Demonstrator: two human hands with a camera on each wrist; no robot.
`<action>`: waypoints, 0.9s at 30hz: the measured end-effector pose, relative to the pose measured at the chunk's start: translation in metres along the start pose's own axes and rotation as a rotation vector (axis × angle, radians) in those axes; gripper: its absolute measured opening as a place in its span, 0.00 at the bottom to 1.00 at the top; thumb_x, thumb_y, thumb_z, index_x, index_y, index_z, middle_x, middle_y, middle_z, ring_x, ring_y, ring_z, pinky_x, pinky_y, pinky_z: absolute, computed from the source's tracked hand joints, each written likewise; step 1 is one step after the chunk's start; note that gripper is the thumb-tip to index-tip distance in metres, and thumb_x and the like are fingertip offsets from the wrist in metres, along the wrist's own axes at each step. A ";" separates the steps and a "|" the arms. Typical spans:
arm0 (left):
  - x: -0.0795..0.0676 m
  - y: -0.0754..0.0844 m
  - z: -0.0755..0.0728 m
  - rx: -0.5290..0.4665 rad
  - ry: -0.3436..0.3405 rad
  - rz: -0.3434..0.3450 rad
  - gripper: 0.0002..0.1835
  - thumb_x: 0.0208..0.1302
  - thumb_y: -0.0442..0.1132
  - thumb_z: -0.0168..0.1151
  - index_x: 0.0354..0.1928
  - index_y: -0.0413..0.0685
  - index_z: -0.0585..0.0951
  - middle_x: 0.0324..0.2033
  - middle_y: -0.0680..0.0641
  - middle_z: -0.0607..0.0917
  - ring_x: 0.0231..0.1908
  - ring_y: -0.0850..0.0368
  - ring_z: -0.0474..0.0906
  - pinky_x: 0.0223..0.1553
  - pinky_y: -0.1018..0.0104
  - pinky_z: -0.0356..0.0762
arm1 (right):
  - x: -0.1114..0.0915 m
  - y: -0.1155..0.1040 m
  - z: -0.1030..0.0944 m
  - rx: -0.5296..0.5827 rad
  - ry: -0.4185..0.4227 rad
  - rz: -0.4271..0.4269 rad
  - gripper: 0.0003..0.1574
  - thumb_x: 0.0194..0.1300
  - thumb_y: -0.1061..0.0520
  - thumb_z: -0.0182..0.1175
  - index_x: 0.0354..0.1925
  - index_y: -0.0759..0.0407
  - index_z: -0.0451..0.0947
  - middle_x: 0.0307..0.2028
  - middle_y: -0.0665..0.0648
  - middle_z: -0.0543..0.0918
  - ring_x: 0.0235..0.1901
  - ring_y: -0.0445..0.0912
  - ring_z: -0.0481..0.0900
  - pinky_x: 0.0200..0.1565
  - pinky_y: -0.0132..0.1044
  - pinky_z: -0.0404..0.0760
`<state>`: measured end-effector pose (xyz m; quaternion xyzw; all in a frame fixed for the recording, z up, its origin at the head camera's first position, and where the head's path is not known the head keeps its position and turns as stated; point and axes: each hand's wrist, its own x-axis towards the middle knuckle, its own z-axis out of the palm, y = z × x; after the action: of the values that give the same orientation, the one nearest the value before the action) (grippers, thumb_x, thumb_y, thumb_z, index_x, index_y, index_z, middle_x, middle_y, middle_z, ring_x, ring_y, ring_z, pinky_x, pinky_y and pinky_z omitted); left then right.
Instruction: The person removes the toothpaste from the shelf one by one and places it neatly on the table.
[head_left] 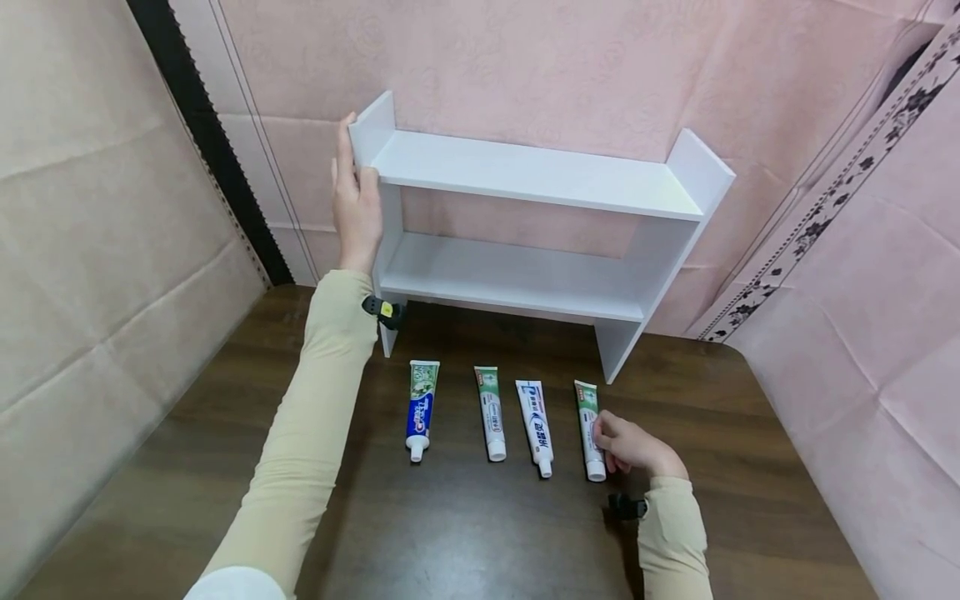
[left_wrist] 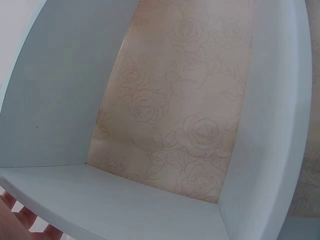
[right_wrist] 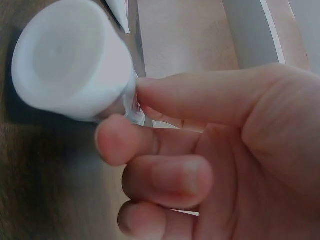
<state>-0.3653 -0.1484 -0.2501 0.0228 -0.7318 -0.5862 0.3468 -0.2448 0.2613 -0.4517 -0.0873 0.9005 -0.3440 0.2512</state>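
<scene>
A white two-tier shelf (head_left: pixel 525 279) stands against the back wall. At its upper left side panel (head_left: pixel 372 129), my left hand (head_left: pixel 357 204) grips the board, and fingertips (left_wrist: pixel 27 217) show beside the panel's edge in the left wrist view. My right hand (head_left: pixel 633 446) pinches the rightmost toothpaste tube (head_left: pixel 587 417), green and white, which lies on the table. Close up in the right wrist view, the tube's white cap (right_wrist: pixel 65 60) faces the camera, thumb and forefinger on the tube just behind it; the other fingers are curled.
Three more toothpaste tubes lie in a row before the shelf: a blue-and-green one (head_left: pixel 422 408), a green-and-white one (head_left: pixel 491 412) and a white-and-blue one (head_left: pixel 535 427). The brown wooden table (head_left: pixel 450 533) is bounded by pink cloth walls (head_left: pixel 525 67).
</scene>
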 end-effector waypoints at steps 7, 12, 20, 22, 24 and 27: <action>-0.001 0.001 0.002 -0.006 -0.003 -0.001 0.35 0.66 0.39 0.39 0.69 0.87 0.56 0.61 0.52 0.68 0.46 0.63 0.65 0.43 0.68 0.65 | -0.002 0.001 -0.002 -0.001 0.004 -0.002 0.02 0.72 0.60 0.48 0.41 0.59 0.65 0.18 0.55 0.73 0.16 0.45 0.66 0.23 0.36 0.67; 0.000 0.002 0.005 -0.002 -0.011 0.008 0.34 0.66 0.40 0.39 0.69 0.87 0.57 0.62 0.52 0.69 0.46 0.64 0.64 0.41 0.68 0.65 | -0.003 0.001 -0.002 -0.003 0.013 0.003 0.03 0.71 0.60 0.49 0.42 0.59 0.66 0.19 0.56 0.73 0.16 0.46 0.67 0.24 0.37 0.69; -0.003 0.001 0.008 0.000 -0.015 0.003 0.34 0.66 0.40 0.39 0.71 0.83 0.56 0.58 0.51 0.69 0.44 0.63 0.64 0.41 0.68 0.65 | -0.002 0.004 -0.001 -0.031 0.029 0.021 0.06 0.70 0.59 0.51 0.43 0.58 0.65 0.23 0.57 0.73 0.19 0.47 0.68 0.25 0.37 0.70; -0.003 0.001 0.009 0.001 -0.013 0.005 0.34 0.66 0.40 0.40 0.71 0.82 0.56 0.58 0.50 0.69 0.44 0.63 0.65 0.41 0.68 0.66 | -0.001 0.004 -0.002 -0.040 0.034 0.017 0.06 0.70 0.59 0.52 0.42 0.59 0.65 0.23 0.57 0.73 0.19 0.47 0.69 0.25 0.38 0.71; -0.003 0.001 0.010 0.002 -0.009 0.006 0.34 0.66 0.40 0.40 0.71 0.82 0.56 0.58 0.50 0.69 0.44 0.63 0.65 0.42 0.68 0.66 | -0.001 0.004 -0.002 -0.050 0.038 0.014 0.05 0.69 0.60 0.52 0.42 0.58 0.66 0.22 0.57 0.73 0.19 0.47 0.69 0.25 0.38 0.72; -0.004 0.001 0.011 -0.008 -0.003 0.003 0.34 0.67 0.39 0.39 0.71 0.83 0.56 0.61 0.51 0.69 0.46 0.62 0.65 0.43 0.67 0.66 | -0.003 0.003 -0.003 -0.068 0.032 0.012 0.05 0.69 0.60 0.53 0.41 0.58 0.66 0.23 0.57 0.74 0.19 0.47 0.70 0.25 0.39 0.72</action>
<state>-0.3675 -0.1369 -0.2520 0.0193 -0.7300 -0.5886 0.3468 -0.2443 0.2662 -0.4504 -0.0850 0.9161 -0.3130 0.2357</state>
